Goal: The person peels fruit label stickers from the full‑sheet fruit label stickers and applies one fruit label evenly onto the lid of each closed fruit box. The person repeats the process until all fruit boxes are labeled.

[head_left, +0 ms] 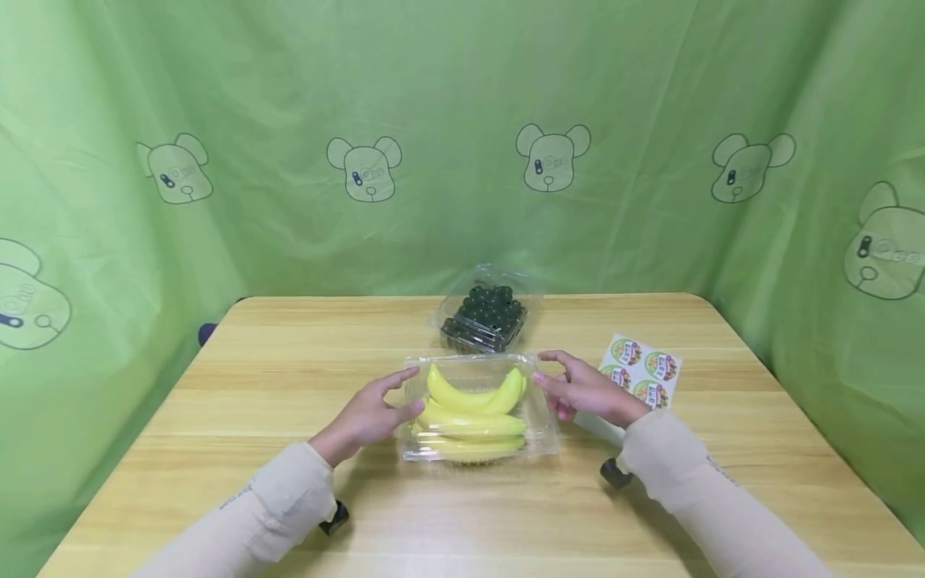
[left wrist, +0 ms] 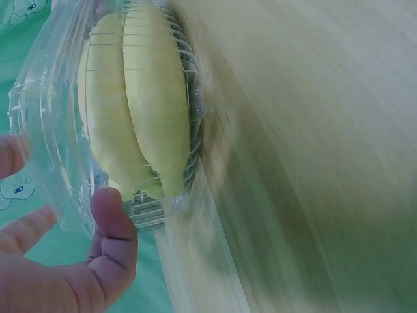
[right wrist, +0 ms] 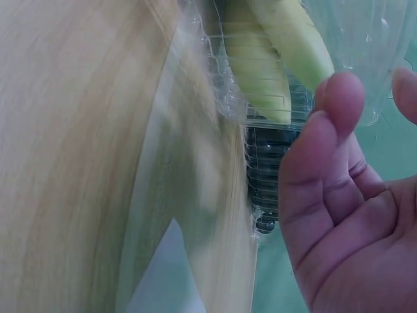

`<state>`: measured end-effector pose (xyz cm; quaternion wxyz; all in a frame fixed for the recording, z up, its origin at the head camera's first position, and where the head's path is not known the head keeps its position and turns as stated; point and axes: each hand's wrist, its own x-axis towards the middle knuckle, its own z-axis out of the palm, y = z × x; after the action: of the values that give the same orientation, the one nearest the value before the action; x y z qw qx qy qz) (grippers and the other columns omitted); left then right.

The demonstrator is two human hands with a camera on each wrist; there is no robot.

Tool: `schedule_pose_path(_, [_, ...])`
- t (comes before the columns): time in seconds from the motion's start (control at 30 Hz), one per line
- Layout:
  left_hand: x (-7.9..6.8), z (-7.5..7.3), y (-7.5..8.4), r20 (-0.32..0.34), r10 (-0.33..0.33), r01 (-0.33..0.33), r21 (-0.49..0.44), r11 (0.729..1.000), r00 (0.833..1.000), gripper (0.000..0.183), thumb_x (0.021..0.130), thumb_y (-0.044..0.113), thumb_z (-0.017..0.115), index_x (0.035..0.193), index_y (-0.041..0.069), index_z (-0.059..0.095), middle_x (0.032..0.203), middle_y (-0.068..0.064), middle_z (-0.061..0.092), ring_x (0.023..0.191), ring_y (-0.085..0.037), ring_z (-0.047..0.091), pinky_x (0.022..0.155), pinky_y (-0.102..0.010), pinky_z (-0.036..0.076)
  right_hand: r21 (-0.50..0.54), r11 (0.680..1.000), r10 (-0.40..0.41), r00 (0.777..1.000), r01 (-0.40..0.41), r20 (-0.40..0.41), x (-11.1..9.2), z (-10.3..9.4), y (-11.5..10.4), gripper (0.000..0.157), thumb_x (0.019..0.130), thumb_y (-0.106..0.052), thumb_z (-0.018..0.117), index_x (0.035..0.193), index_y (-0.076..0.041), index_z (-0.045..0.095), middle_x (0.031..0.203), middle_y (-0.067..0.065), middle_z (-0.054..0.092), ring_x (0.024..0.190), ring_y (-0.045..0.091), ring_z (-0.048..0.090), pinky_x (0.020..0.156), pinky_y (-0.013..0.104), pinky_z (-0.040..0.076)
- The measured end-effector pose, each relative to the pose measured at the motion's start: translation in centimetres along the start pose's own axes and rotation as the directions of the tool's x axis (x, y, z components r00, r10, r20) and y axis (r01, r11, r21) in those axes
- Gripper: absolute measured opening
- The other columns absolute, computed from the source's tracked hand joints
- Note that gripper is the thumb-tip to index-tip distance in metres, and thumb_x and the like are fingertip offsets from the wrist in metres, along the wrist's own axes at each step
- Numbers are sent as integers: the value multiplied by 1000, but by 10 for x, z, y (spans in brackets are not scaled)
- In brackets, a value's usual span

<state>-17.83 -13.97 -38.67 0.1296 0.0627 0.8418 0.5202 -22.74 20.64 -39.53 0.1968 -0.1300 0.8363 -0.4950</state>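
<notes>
A clear plastic clamshell box lies on the table before me. Several yellow bananas fill it, seen through the plastic. My left hand is at the box's left side, thumb and forefinger extended along its edge. In the left wrist view, the left thumb overlaps the box's near corner. At the right edge is my right hand, forefinger and thumb stretched toward the upper right corner, the other fingers loosely bent. The right wrist view shows these fingers beside the banana ends, with nothing between them.
Behind the banana box stands another clear box of dark grapes, its clear lid raised. A white sheet of round fruit stickers lies beyond my right wrist, partly covered by it. Green curtains enclose the wooden table.
</notes>
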Motion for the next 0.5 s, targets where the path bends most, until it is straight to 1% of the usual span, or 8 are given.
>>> schedule_pose_path(0.13, [0, 1, 0, -3, 3, -3, 14, 1000, 1000, 64, 90, 26, 70, 148, 24, 42, 148, -22, 39, 54, -21, 54, 64, -40, 55, 4, 1000, 2, 1000, -2, -7, -1, 0, 0, 70, 99, -37, 54, 150, -3, 21, 77, 12, 62, 61, 21, 58, 63, 39, 56])
schedule_pose_path(0.23, [0, 2, 0, -11, 1, 0, 42, 999, 1000, 64, 90, 27, 70, 147, 26, 43, 149, -19, 38, 56, -23, 54, 70, -41, 55, 4, 1000, -1, 1000, 1, -10, -1, -1, 0, 68, 100, -34, 54, 150, -2, 21, 76, 13, 62, 61, 21, 58, 62, 39, 56])
schedule_pose_path(0.27, [0, 2, 0, -15, 7, -6, 60, 998, 1000, 63, 90, 28, 69, 147, 26, 43, 150, -19, 38, 63, -24, 58, 76, -45, 54, 4, 1000, -2, 1000, 2, -12, -1, -1, 0, 67, 100, -34, 53, 150, -2, 21, 76, 13, 62, 61, 22, 58, 62, 39, 56])
schedule_pose_path(0.33, [1, 3, 1, -22, 14, -12, 81, 997, 1000, 63, 90, 28, 69, 147, 26, 43, 151, -17, 37, 85, -31, 64, 89, -52, 49, 3, 1000, -1, 1000, 1, -16, -1, -1, 1, 67, 100, -33, 54, 150, -2, 21, 76, 13, 62, 61, 22, 58, 62, 39, 56])
schedule_pose_path(0.4, [2, 3, 1, -28, 16, -13, 94, 995, 999, 63, 90, 28, 69, 147, 27, 43, 151, -15, 36, 104, -36, 61, 100, -59, 41, 3, 1000, 0, 1000, 0, -19, -1, -1, 1, 67, 100, -33, 54, 150, -2, 21, 76, 12, 61, 61, 22, 58, 63, 39, 56])
schedule_pose_path(0.47, [2, 3, 1, -35, 22, -18, 102, 995, 999, 62, 91, 27, 69, 147, 27, 42, 151, -15, 36, 120, -38, 52, 105, -63, 32, 7, 1000, 1, 1000, -1, -20, -1, -2, 1, 67, 100, -34, 54, 150, -2, 22, 76, 12, 62, 61, 22, 58, 63, 39, 56])
schedule_pose_path(0.5, [3, 3, 1, -37, 18, -14, 100, 995, 999, 62, 91, 27, 69, 147, 27, 42, 151, -15, 36, 122, -39, 51, 105, -64, 31, 8, 1000, 1, 1000, -1, -21, -1, -2, 1, 68, 99, -34, 55, 150, -3, 22, 76, 12, 62, 61, 22, 58, 63, 39, 56])
